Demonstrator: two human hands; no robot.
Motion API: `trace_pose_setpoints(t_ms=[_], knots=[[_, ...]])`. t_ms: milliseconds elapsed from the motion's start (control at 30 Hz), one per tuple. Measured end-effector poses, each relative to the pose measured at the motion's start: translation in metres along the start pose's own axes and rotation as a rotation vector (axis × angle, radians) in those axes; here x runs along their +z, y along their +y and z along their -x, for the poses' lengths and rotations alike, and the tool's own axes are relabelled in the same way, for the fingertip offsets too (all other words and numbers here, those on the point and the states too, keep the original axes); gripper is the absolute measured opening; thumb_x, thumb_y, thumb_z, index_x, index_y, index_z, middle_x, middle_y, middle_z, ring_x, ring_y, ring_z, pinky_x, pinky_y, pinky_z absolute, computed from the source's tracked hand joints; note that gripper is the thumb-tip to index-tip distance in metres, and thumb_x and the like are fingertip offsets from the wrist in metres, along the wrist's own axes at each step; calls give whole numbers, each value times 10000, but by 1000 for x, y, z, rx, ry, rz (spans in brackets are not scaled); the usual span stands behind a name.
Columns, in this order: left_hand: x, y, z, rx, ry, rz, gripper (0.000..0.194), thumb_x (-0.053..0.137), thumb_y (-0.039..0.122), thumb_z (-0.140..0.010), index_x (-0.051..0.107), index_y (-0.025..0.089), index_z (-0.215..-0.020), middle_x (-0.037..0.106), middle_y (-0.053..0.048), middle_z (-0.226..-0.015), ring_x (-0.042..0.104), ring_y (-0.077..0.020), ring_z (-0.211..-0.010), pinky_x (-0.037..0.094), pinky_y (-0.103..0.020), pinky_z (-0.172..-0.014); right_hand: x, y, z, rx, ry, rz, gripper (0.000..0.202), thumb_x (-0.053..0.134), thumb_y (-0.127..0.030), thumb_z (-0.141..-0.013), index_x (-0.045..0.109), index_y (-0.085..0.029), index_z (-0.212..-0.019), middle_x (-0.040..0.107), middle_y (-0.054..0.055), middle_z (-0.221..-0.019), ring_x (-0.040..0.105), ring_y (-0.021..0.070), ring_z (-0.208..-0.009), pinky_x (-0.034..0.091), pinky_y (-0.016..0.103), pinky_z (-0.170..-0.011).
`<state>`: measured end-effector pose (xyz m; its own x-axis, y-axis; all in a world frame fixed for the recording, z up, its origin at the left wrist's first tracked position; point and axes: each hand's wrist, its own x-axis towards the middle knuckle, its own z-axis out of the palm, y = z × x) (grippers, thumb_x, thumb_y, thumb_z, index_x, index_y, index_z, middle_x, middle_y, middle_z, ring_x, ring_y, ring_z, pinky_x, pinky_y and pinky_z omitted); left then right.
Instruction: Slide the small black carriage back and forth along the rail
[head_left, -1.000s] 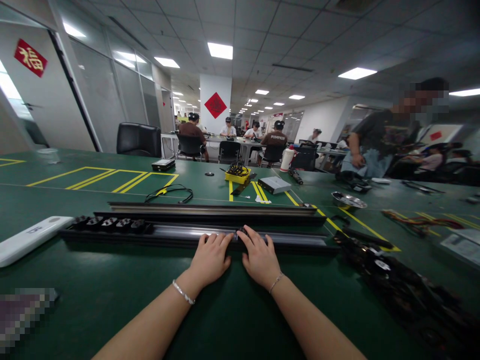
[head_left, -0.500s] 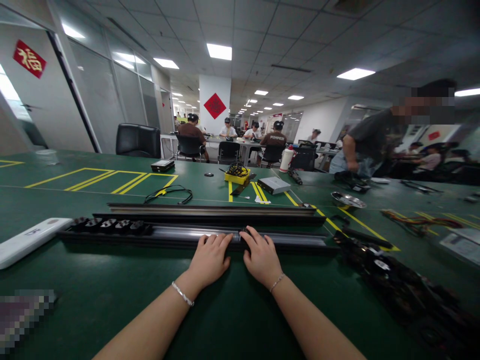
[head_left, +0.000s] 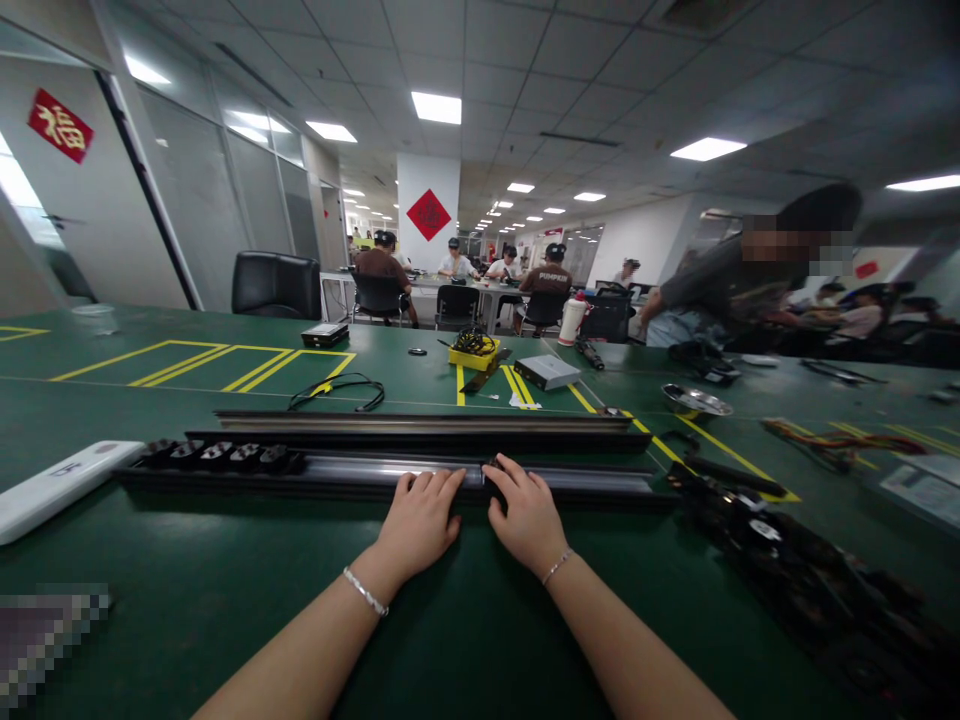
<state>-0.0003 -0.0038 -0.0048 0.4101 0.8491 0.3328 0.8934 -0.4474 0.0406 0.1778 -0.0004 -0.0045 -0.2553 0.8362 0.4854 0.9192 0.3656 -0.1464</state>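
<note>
A long black rail [head_left: 337,484] with a shiny strip inside lies across the green table, several black modules [head_left: 217,453] sitting in its left end. My left hand [head_left: 421,520] rests on the rail near its middle, fingers slightly apart, fingertips on the near side of the strip. Just to the right, my right hand [head_left: 528,518] touches the rail with its fingers spread, the index fingertip by a small dark piece [head_left: 493,463] that is mostly hidden. Behind the rail lies a second long profile [head_left: 427,422], parallel to it.
A white bar [head_left: 60,490] lies at the left. Black parts [head_left: 802,570] crowd the right. Farther back are a yellow box [head_left: 474,352], a grey box [head_left: 547,372], a metal bowl [head_left: 696,401] and cables [head_left: 337,385]. A person [head_left: 720,270] leans at the far right.
The person at the far right has leaned lower and moved left. My hands have hardly moved; the right index finger has shifted very slightly on the rail.
</note>
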Motion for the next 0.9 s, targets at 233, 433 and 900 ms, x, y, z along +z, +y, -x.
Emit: trace_pose_setpoints(t_ms=[233, 433, 900], knots=[[1, 0, 0, -3, 0, -7, 556, 459, 316, -780, 323, 257, -1316, 488, -62, -1267, 424, -235, -1117, 257, -424, -945, 0, 0, 1, 7, -2, -45, 472, 438, -173, -748, 501, -279, -1203, 447, 51, -1322, 438, 184, -1161, 282, 400, -982], [0, 0, 0, -5, 5, -8, 548, 466, 315, -776, 334, 257, -1305, 504, -55, -1244, 442, -230, -1090, 264, -418, -934, 2, 2, 2, 1, -16, -29, 471, 431, -171, -751, 499, -285, -1203, 442, 44, -1328, 441, 178, -1157, 291, 399, -977], [3, -1, 0, -10, 7, 7, 560, 470, 312, -772, 325, 271, -1311, 505, -51, -1243, 441, -233, -1097, 249, -426, -949, 1, 0, 3, 12, -45, 19, 556, 444, -188, -742, 412, -304, -1285, 394, 44, -1358, 422, 187, -1168, 258, 400, -992]])
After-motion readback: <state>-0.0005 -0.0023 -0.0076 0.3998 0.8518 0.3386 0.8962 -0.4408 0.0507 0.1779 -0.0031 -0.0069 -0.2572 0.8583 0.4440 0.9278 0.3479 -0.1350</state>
